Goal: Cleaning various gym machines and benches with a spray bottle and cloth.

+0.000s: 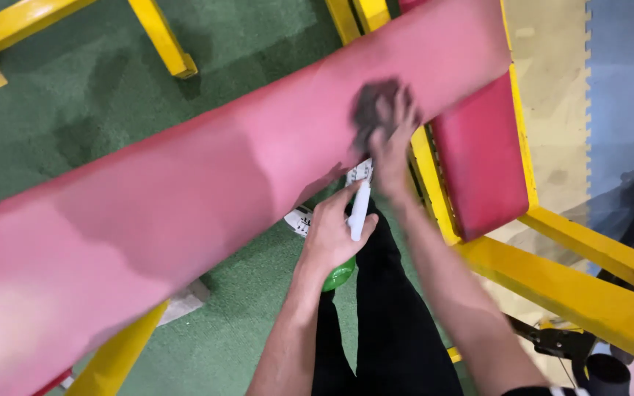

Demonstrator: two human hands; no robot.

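Grey cloth (pixel 373 108), blurred by motion, sits under the right hand (pixel 394 128); its weave and full outline cannot be made out. Right-hand fingers lie spread flat on the cloth, pressing it against the red padded bench (pixel 185 191), near the bench's near edge and toward its upper right end. Palm covers most of the cloth's lower part; only the left portion shows.

Left hand (pixel 329 233) is closed around a spray bottle (pixel 359 213), below the bench's near edge. White nozzle section stands up past the fingers; a bit of green body (pixel 340 276) shows beneath the palm; the rest is hidden inside the fist. Bottle and cloth are apart, with the bottle tip just below the right wrist.

Bench's lower left end runs out of view. Yellow frame (pixel 588 286) is partly cut off at right. One white shoe (pixel 299 218) shows under the bench, half hidden.
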